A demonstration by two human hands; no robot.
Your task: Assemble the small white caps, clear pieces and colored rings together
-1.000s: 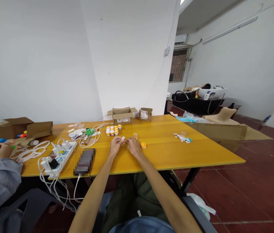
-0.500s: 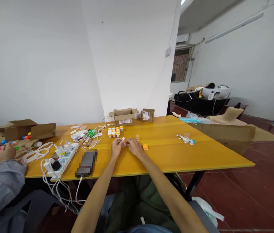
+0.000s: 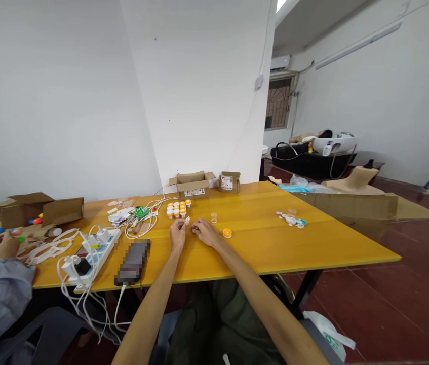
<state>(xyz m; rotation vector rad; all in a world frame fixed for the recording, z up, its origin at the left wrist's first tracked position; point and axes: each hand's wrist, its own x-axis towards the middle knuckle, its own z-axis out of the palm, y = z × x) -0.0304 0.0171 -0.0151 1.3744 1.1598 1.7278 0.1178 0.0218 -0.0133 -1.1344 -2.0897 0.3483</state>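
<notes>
My left hand (image 3: 178,233) is closed on a small white piece (image 3: 187,221), pinched at the fingertips above the yellow-brown table (image 3: 275,248). Just to its right is my right hand (image 3: 205,233), palm down with its fingers curled together; what they hold, if anything, is too small to make out. A small clear cup (image 3: 214,218) stands beyond the right hand. An orange, round cap-like piece (image 3: 227,233) lies to the right of it. Behind the left hand, several small white containers with orange parts (image 3: 177,209) are grouped close together.
Two cardboard boxes, one open (image 3: 194,186) and one smaller (image 3: 229,182), stand by the wall. White and teal pieces (image 3: 292,219) lie at right. A phone (image 3: 133,261), power strip (image 3: 98,256) and cables are at left. A co-worker's hand (image 3: 5,246) is beside a pink object.
My hands have drawn a little apart; before, their fingertips met around a small clear and white piece. The left fingers keep the white piece. The view has shifted slightly.
</notes>
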